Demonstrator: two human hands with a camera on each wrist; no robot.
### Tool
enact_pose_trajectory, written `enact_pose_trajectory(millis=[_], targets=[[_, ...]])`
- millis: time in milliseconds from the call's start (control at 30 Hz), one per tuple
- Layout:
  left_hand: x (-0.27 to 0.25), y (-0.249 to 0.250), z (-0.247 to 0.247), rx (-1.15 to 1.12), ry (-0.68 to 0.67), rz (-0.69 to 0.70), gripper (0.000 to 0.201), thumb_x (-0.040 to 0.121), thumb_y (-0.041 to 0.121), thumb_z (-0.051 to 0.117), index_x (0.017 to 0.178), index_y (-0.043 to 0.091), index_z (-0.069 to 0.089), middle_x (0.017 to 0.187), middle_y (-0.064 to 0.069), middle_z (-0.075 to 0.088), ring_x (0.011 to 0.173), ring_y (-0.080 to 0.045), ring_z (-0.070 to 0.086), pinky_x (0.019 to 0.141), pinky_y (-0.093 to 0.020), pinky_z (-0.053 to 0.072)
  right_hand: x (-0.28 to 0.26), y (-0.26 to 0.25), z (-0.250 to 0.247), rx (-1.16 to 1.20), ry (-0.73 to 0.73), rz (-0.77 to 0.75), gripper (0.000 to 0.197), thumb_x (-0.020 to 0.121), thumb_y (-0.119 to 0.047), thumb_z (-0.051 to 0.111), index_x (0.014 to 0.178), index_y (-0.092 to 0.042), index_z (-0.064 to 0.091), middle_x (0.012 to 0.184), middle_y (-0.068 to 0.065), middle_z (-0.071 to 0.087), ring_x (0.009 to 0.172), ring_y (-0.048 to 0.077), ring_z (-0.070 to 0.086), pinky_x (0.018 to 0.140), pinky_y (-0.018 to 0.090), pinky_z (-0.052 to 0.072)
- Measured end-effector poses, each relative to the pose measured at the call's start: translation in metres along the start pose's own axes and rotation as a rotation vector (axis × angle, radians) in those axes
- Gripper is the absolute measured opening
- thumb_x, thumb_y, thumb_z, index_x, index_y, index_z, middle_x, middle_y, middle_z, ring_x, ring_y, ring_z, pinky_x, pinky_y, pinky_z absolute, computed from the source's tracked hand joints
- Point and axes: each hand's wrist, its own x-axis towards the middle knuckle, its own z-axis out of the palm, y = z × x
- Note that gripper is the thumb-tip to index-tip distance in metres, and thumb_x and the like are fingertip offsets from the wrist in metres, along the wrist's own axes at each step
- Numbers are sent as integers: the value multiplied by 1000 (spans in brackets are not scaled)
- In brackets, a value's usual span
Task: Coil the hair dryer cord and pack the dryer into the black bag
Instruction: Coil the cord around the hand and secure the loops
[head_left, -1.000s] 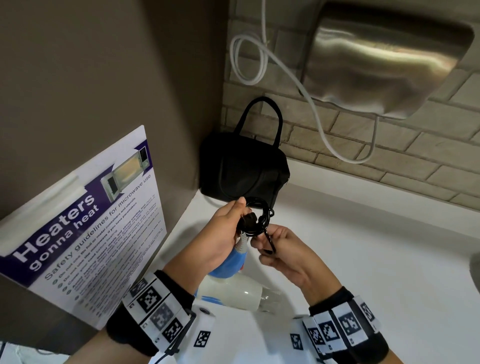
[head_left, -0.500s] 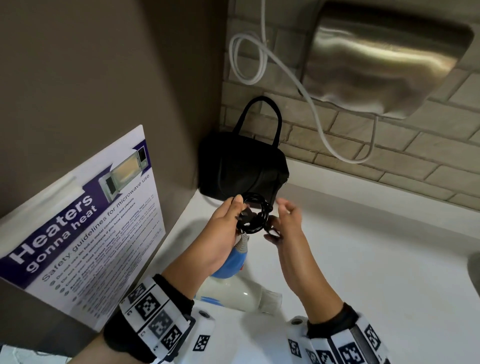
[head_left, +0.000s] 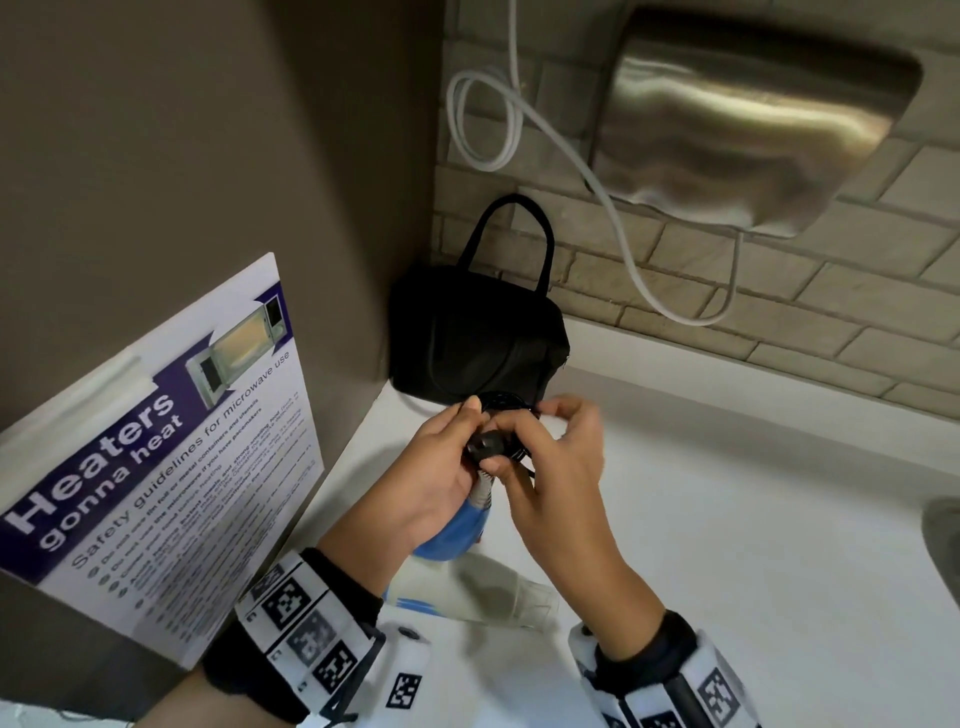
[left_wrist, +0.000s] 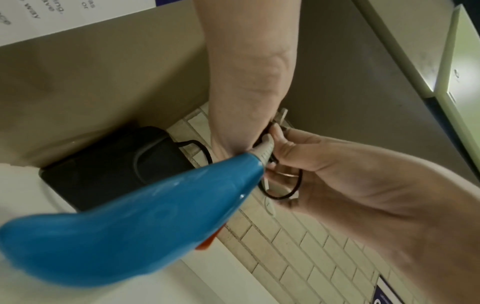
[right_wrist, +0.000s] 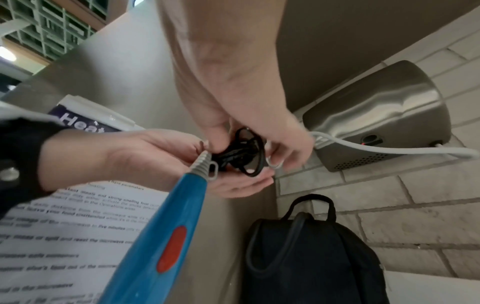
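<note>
The black cord is wound into a small coil just above the dryer's blue handle. The white body is low, near the counter. My left hand grips the coil and the plug from the left. My right hand pinches the coil from the right. In the right wrist view the coil sits between both hands above the handle. In the left wrist view a cord loop hangs from my fingers. The black bag stands in the corner just behind my hands, zipped as far as I can see.
A steel hand dryer hangs on the brick wall, its white cable looping down behind the bag. A microwave safety poster covers the left wall. The white counter stretches right to a sink edge.
My right hand, which half a second ago was spread beside the coil, has come back and taken hold of it. The left hand has kept its grip and barely moved.
</note>
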Motion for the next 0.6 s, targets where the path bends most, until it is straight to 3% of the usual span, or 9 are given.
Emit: enact_pose_trajectory(millis=[67, 100, 167, 200, 267, 333, 467, 533, 600], targets=[[2, -4, -4, -12, -1, -10, 44, 101, 26, 38, 112, -15, 49, 114, -40, 54, 107, -30, 61, 102, -38, 45, 0, -11, -3, -19, 140, -58, 24, 83, -24, 47, 99, -30, 64, 122, -3, 38, 120, 17, 37, 98, 34, 33], [0, -5, -7, -2, -1, 0, 39, 101, 22, 38, 102, -15, 51, 102, -35, 60, 93, -21, 67, 93, -30, 51, -2, -17, -4, 35, 158, -135, 27, 82, -20, 44, 98, -25, 65, 122, -4, 43, 120, 14, 39, 99, 31, 32], [-5, -2, -6, -9, -16, 29, 29, 101, 12, 34, 84, 0, 55, 71, -7, 67, 59, -1, 67, 61, -14, 55, -9, -32, -4, 211, 66, -285, 29, 79, -7, 41, 95, -20, 62, 108, -8, 57, 109, 4, 48, 98, 28, 37], [-9, 1, -3, -14, -9, 48, 29, 101, 10, 33, 85, 2, 56, 66, -2, 67, 54, 1, 66, 57, -13, 54, -15, -40, -4, 286, -8, -289, 32, 77, -3, 40, 94, -22, 58, 100, -11, 59, 99, 0, 52, 93, 23, 40], [-2, 2, -1, -21, 63, 39, 36, 102, 16, 33, 102, -13, 54, 73, -15, 72, 71, -16, 74, 73, -25, 58, -32, -46, -1, 380, -110, -233, 35, 74, -3, 37, 95, -26, 53, 93, -11, 59, 84, 2, 56, 77, 13, 42], [8, 3, 3, -50, 147, 18, 41, 103, 22, 34, 107, -14, 53, 89, -23, 73, 85, -32, 73, 77, -36, 58, -51, -47, 1, 387, -141, -152, 35, 74, -9, 35, 93, -35, 51, 96, -15, 60, 88, 1, 58, 74, 12, 43], [14, 2, 3, -114, 164, 19, 37, 102, 19, 36, 92, -10, 57, 97, -24, 71, 79, -33, 73, 67, -34, 61, -77, -45, -5, 372, -166, -19, 35, 67, -20, 28, 86, -39, 51, 95, -14, 64, 109, -9, 56, 82, 18, 49], [11, 2, 4, -126, 135, 38, 36, 102, 19, 38, 88, -9, 56, 101, -26, 70, 82, -35, 72, 70, -36, 61, -84, -40, -13, 404, -168, 47, 29, 66, -20, 37, 74, -40, 56, 90, -11, 68, 111, -12, 55, 84, 13, 47], [12, 2, 4, -140, 128, 63, 35, 101, 20, 40, 77, -2, 52, 102, -26, 70, 86, -37, 72, 73, -37, 60, -84, -33, -19, 432, -196, 79, 40, 70, -1, 53, 70, -41, 59, 93, -10, 68, 106, -12, 58, 83, 11, 46]])
